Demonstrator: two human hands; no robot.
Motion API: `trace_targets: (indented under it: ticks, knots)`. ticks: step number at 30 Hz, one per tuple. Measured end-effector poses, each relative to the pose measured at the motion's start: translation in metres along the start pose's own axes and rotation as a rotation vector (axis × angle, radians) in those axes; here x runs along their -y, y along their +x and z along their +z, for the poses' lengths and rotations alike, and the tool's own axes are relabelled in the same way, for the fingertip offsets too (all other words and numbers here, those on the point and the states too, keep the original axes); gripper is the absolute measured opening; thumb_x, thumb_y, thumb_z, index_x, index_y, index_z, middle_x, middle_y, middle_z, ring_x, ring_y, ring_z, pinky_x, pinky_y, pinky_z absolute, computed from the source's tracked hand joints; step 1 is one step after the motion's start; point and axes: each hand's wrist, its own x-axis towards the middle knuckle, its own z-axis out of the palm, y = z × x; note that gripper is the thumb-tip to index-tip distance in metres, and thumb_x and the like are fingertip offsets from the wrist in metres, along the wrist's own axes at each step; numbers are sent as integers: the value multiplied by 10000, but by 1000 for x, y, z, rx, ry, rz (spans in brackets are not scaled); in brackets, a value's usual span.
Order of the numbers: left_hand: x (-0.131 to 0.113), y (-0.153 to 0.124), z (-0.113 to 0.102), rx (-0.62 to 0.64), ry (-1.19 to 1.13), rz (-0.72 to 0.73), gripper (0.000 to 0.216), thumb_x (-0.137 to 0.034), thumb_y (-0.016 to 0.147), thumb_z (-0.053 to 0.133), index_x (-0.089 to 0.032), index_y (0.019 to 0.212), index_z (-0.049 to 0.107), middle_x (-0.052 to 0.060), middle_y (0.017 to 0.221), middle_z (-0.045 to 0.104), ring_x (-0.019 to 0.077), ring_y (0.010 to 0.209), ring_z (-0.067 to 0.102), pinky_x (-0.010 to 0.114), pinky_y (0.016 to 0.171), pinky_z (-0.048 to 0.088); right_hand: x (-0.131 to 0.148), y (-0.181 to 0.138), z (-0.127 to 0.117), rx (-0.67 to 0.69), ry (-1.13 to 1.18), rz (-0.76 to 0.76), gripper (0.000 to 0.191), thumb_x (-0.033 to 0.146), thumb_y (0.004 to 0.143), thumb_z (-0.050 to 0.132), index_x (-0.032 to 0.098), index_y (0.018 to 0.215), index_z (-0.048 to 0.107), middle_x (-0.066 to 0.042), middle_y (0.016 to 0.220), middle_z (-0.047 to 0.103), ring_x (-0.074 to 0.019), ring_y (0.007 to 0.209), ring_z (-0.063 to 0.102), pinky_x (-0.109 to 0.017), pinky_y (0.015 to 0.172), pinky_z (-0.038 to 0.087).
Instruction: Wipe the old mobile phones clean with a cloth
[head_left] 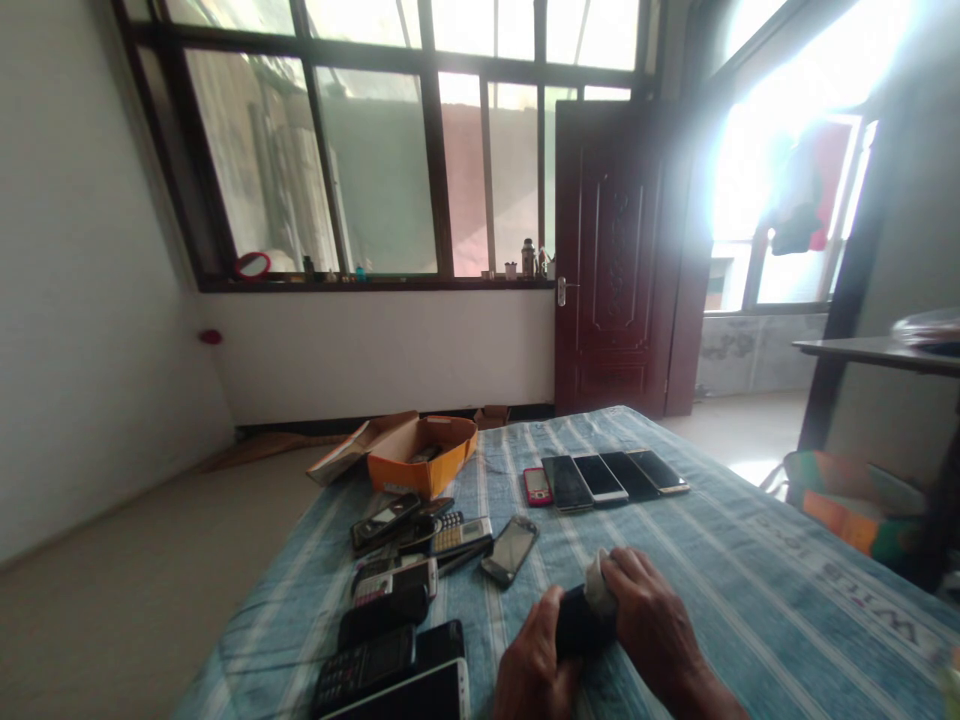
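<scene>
My left hand [529, 655] is closed around a dark phone [579, 625] near the front of the bed. In my right hand [651, 605] is a crumpled white cloth or tissue [600, 588], pinched by the fingers against the phone's upper right part. Just beyond my left hand lies a grey phone with a pale screen [513, 552]. To the left is a loose pile of older phones, among them a keypad phone [461, 537] and a black phone [364, 668]. Farther back, a small red phone [538, 486] begins a row with a white-edged phone [600, 478] and other dark ones.
An open orange box [424, 472] with things inside stands at the bed's far left corner. A blue striped sheet [750, 590] covers the bed. Beyond are a dark red door [611, 250] and a windowsill [390, 284] with small items. A table [877, 350] stands at right.
</scene>
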Motion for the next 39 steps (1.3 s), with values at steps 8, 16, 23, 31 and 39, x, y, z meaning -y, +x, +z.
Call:
trace_targets:
  ticks: [8, 16, 23, 31, 39]
  knots:
    - [9, 0, 6, -59, -27, 11, 650, -135, 740, 540, -131, 1384, 448, 132, 1313, 614, 240, 1182, 610, 319, 1008, 490, 10, 2, -1, -123, 2, -91, 284, 44, 891, 392, 195, 912, 632, -66, 901, 641, -208, 872, 589, -289, 728, 493]
    - [-5, 3, 4, -190, -23, -6, 550, -174, 745, 522, -161, 1295, 519, 117, 1199, 686, 238, 1051, 682, 313, 918, 544, 32, 5, -4, -198, 112, -231, 232, 106, 918, 410, 199, 939, 621, -66, 926, 644, -208, 925, 597, -300, 828, 497]
    - [-19, 9, -7, -188, -182, -56, 526, -224, 729, 515, -189, 1254, 518, 72, 1078, 728, 204, 945, 709, 287, 861, 556, 11, 10, -13, -104, 101, -32, 250, 55, 887, 415, 212, 843, 605, -31, 807, 618, -166, 800, 578, -238, 708, 460]
    - [-45, 22, -34, -210, -304, -175, 407, -291, 712, 571, -175, 1102, 572, 43, 930, 756, 170, 705, 686, 249, 655, 550, 17, 7, -4, -114, 360, 122, 293, -6, 758, 405, 209, 746, 603, -22, 828, 632, -139, 804, 584, -209, 732, 450]
    - [-52, 35, -60, -203, -302, -133, 319, -324, 699, 642, -185, 986, 649, 54, 972, 756, 234, 943, 716, 287, 796, 584, 27, 8, 3, -95, 662, 314, 266, 35, 718, 432, 193, 641, 632, -5, 714, 618, -126, 689, 602, -195, 634, 456]
